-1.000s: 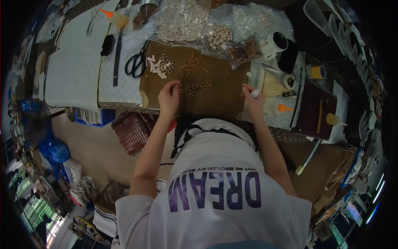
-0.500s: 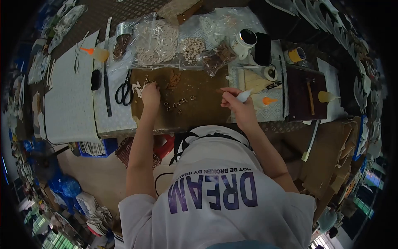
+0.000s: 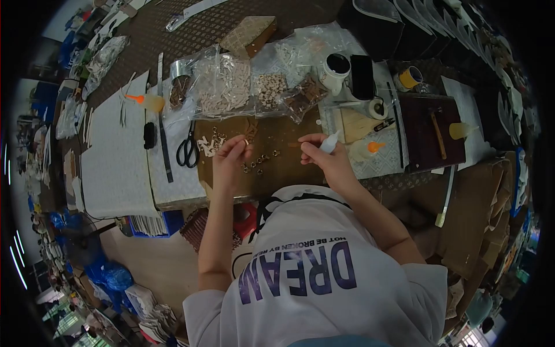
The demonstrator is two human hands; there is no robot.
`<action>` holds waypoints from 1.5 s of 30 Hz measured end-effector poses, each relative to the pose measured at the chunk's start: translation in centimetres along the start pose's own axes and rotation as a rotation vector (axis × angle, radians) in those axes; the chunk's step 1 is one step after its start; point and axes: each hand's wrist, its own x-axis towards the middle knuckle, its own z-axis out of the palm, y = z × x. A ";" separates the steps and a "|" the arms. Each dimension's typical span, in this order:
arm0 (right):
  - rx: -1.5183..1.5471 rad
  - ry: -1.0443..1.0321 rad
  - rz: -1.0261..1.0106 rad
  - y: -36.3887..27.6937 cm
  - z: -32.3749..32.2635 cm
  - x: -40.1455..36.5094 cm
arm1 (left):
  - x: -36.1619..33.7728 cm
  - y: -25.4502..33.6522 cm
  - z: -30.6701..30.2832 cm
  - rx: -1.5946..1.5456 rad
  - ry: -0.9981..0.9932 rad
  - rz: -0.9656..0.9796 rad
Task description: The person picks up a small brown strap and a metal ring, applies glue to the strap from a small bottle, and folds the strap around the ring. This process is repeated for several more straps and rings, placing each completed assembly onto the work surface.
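Where the white sheet meets the brown mat, black scissors lie flat near the mat's left edge. Left hand is raised over the mat, its fingertips pinching a small metal ring. More loose rings lie on the mat just beside it. Right hand is closed around a small white bottle, near the pinched ring. Clear bags of small parts sit along the far edge.

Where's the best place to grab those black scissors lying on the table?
Take the scissors by the handle loops, coming from the person's side. They lie flat, loops toward the person and blades pointing away, so the blunt end is nearest. The left hand is closest but pinches a small metal piece; the right hand holds a small white bottle.
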 end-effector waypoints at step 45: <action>-0.186 -0.320 -0.210 -1.0 0.4 -1.9 | -8.1 2.3 8.1 -0.019 -0.239 -0.026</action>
